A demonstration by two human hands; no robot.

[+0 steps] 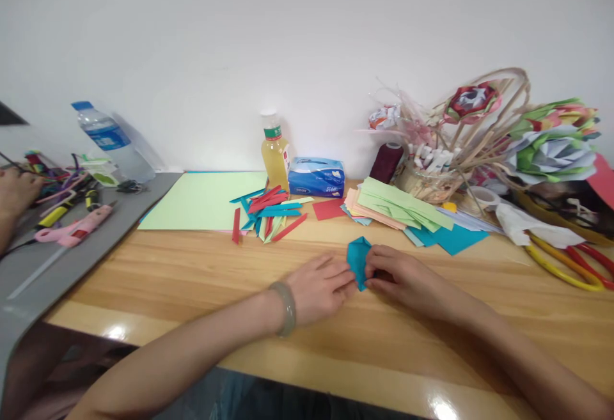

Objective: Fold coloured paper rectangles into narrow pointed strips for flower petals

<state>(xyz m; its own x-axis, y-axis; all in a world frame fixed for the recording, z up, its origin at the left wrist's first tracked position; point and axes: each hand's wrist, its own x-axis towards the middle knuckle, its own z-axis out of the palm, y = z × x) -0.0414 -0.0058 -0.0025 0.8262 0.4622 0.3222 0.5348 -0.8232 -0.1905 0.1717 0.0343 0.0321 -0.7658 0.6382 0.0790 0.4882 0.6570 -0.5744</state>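
A small piece of teal paper (358, 258), partly folded, rests on the wooden table (192, 266) between my two hands. My left hand (319, 287), with a pale green bangle at the wrist, pinches the paper's lower left edge with closed fingers. My right hand (400, 276) presses and grips the paper's right side with its fingertips. Behind them lies a heap of folded paper strips (268, 212) in red, teal and light green.
A light green sheet (204, 199), a juice bottle (274, 151), a tissue box (316, 176), stacked paper sheets (403, 209) and a basket of paper flowers (460, 139) stand behind. Another person's hand (14, 196) works at far left by tools and a water bottle (112, 142).
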